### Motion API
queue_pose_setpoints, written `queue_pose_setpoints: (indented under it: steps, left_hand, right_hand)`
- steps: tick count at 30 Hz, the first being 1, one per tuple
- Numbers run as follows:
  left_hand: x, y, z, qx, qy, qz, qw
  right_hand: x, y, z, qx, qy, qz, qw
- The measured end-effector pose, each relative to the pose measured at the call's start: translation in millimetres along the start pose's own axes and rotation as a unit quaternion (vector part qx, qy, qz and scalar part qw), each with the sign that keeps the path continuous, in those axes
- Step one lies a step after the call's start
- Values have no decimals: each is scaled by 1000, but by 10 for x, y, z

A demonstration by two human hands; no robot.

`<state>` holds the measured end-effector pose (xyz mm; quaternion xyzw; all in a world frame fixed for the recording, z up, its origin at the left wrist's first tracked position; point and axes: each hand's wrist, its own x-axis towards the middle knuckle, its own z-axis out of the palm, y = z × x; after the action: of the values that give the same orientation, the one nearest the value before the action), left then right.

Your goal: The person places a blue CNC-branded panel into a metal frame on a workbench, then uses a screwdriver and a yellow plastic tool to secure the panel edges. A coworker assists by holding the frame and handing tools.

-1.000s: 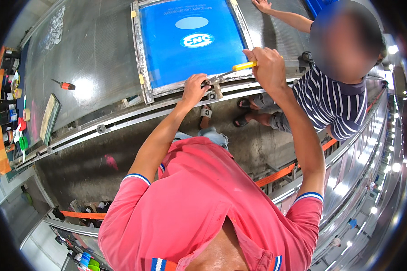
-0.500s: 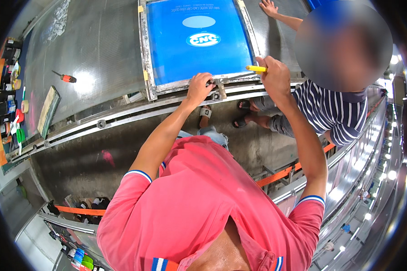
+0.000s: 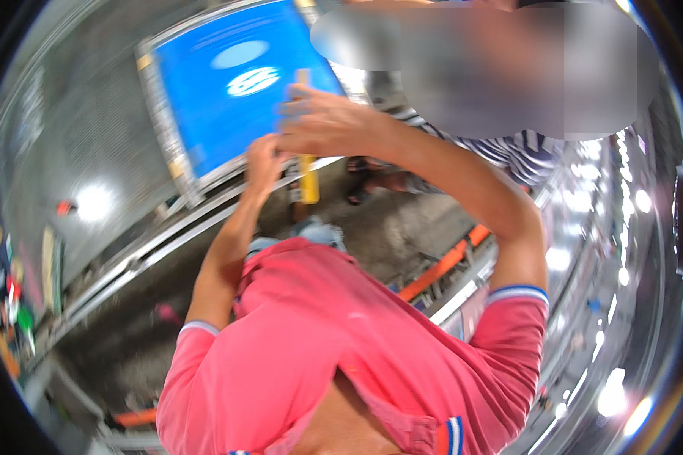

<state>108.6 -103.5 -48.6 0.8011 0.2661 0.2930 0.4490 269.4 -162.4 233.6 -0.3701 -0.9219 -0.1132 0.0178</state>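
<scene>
My right hand (image 3: 330, 125), blurred by motion, is closed on a long yellow tool (image 3: 309, 182) whose kind I cannot make out. One end shows above the fingers and a longer part below the hand. Right beside it, almost touching, my left hand (image 3: 263, 163) has its fingers curled at the near edge of a framed screen. What the left fingers hold is hidden. The screen has a blue sheet (image 3: 205, 114) with a pale oval and a white printed mark, set in a worn metal frame (image 3: 159, 114).
A grey table (image 3: 83, 136) carries a small red-handled tool (image 3: 66, 207) and a flat board (image 3: 51, 269). Several bottles and a green item (image 3: 25, 318) line the far left. A metal rail (image 3: 129, 265) runs along the table's front. A person in a striped shirt (image 3: 520, 155) stands at the right.
My right hand has come left and down to my left hand, and the yellow tool has turned from sideways to upright. The whole view has swung, shifting the screen left.
</scene>
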Motion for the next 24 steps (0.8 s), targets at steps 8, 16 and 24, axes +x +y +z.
queue_pose_setpoints:
  steps: [8,16,24]
  left_hand:
    - [-10,78,-7,117,-7,19,993]
    - [-42,81,0,108,10,43,993]
    - [1,44,-82,88,-12,18,996]
  right_hand:
    - [39,173,-302,533,-88,510,669]
    - [126,-317,25,803,266,516,135]
    - [93,-441,-140,451,233,582,635]
